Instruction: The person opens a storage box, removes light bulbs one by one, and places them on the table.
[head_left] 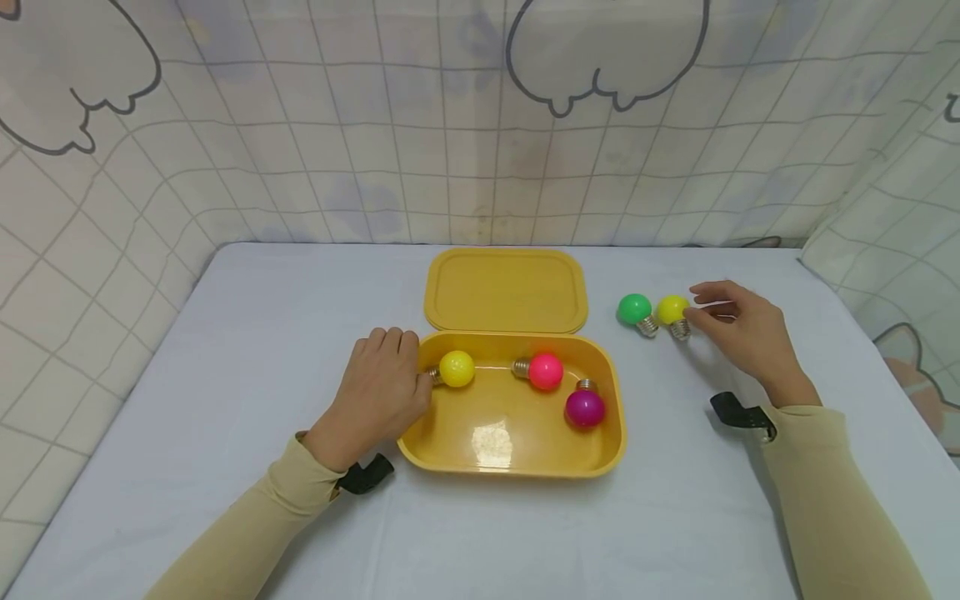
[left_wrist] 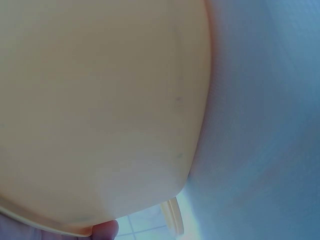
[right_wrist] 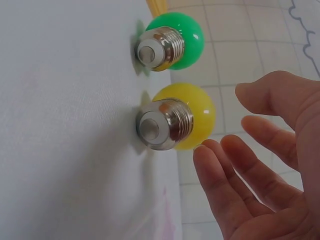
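Two beige-sleeved arms [head_left: 247, 517] reach forward over a white-covered desk [head_left: 285, 333], one hand gripping, one released.
Nearer, the left hand [head_left: 382, 392] lies knuckles up, fingers curled over the left wall of a yellow box [head_left: 525, 429]; inside lie a purple bulb [head_left: 585, 409] at right, a pink bulb [head_left: 546, 372] behind it, and a yellow bulb [head_left: 457, 369] by the left thumb. Farther out, the right hand [head_left: 746, 333] angles leftward, thumb and fingers loosely parted, just beside a second yellow bulb [head_left: 672, 309]; contact cannot be told. Left of that, a green bulb [head_left: 634, 308]; behind the box, a flat yellow lid [head_left: 506, 289].
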